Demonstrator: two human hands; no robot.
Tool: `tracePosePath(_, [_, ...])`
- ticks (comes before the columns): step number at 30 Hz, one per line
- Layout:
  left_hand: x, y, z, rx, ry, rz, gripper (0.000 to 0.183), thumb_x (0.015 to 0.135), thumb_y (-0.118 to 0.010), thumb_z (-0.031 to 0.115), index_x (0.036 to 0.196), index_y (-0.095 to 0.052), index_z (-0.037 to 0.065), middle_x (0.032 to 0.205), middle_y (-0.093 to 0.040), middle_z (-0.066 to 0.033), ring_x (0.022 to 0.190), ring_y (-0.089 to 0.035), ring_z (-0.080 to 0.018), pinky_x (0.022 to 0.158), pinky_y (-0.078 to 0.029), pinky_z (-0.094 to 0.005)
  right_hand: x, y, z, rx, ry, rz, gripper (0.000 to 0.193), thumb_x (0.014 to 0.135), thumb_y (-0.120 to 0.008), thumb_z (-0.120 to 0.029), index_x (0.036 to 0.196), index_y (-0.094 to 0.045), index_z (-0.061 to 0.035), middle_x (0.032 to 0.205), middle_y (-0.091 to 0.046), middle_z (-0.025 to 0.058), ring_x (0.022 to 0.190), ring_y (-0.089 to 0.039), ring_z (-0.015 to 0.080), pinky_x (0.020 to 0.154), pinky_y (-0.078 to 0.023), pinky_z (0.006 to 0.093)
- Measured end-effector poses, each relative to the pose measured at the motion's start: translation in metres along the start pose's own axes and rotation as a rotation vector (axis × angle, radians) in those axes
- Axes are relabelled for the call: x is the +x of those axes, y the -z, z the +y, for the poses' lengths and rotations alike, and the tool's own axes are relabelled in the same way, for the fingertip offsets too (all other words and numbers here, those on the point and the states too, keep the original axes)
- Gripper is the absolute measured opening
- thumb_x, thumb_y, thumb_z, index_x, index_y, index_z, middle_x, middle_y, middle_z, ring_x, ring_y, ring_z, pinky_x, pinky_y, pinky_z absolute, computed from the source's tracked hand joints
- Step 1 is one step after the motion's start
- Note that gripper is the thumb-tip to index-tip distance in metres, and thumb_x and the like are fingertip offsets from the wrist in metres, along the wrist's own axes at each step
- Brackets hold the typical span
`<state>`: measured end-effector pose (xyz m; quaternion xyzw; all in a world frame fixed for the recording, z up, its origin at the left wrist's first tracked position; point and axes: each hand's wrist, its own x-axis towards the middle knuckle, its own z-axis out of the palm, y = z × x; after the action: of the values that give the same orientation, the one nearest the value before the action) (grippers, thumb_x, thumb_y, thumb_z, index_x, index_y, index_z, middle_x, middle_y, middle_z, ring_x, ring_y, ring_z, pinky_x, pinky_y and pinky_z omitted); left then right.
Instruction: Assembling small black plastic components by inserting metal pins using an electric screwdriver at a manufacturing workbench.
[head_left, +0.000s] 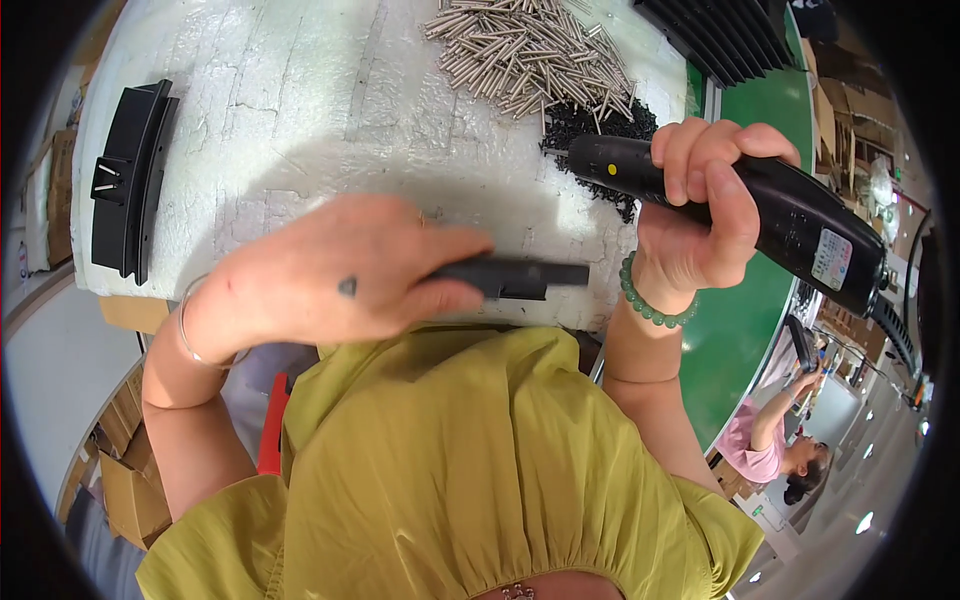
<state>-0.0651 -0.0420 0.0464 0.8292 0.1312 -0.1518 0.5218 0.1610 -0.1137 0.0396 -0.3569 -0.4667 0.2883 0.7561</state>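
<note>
My right hand (705, 195) is wrapped round a black electric screwdriver (790, 235), held aslant with a cord at its back end. The thin tip of the driver hovers at a heap of small black screws (575, 130). Between the thumb and fingers of my left hand (345, 265), a narrow black plastic piece (535, 277) is gripped near the front edge of the work surface. Motion blurs this hand and piece, and part of the piece is hidden behind the fingers.
Beyond the screws lies a heap of silvery metal pins (535, 50). At the far left stands a long black plastic part (125, 180) with two pins on it. Black ribbed parts (720, 35) sit at the top right, by a green surface (740, 290). A person in pink (760, 445) works at the right.
</note>
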Motion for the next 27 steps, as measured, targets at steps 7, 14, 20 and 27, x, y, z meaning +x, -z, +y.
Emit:
tracePosePath(7, [0.027, -0.006, -0.028, 0.149, -0.087, 0.469, 0.024, 0.088, -0.060, 0.020, 0.105, -0.065, 0.003, 0.086, -0.058, -0.0113, 0.083, -0.052, -0.0295, 0.073, -0.044, -0.0375, -0.001, -0.002, 0.000, 0.011, -0.027, -0.002, 0.032, 0.075, -0.056, -0.002, 0.105, -0.046, -0.0029, 0.063, -0.048, 0.0043, 0.048, -0.041, 0.0128, 0.050, -0.039, 0.0303])
tracePosePath(14, [0.067, -0.002, -0.031, 0.285, -0.328, 0.819, 0.020, 0.074, -0.071, 0.006, 0.094, -0.067, 0.007, 0.088, -0.058, -0.0061, 0.086, -0.052, -0.0257, 0.072, -0.046, -0.0345, 0.004, 0.002, -0.017, 0.070, 0.016, -0.096, 0.035, 0.076, -0.051, -0.004, 0.111, -0.045, -0.0052, 0.061, -0.045, 0.0032, 0.047, -0.041, 0.0125, 0.051, -0.038, 0.0297])
tracePosePath(20, [0.096, 0.008, -0.030, 0.454, -0.541, 0.887, 0.017, 0.069, -0.074, 0.006, 0.086, -0.068, 0.007, 0.085, -0.061, -0.0030, 0.089, -0.056, -0.0251, 0.074, -0.049, -0.0342, 0.005, 0.000, -0.038, 0.029, 0.025, -0.203, 0.031, 0.076, -0.050, -0.014, 0.107, -0.052, -0.0100, 0.062, -0.041, -0.0046, 0.053, -0.039, 0.0069, 0.062, -0.034, 0.0268])
tracePosePath(27, [0.099, 0.003, -0.028, 0.296, -0.543, 0.930, 0.015, 0.072, -0.073, 0.006, 0.087, -0.070, 0.007, 0.084, -0.066, -0.0048, 0.087, -0.058, -0.0261, 0.074, -0.050, -0.0345, 0.006, 0.008, -0.050, 0.054, 0.022, -0.191, 0.026, 0.076, -0.053, -0.013, 0.102, -0.051, -0.0127, 0.063, -0.043, -0.0058, 0.055, -0.042, 0.0061, 0.060, -0.033, 0.0243])
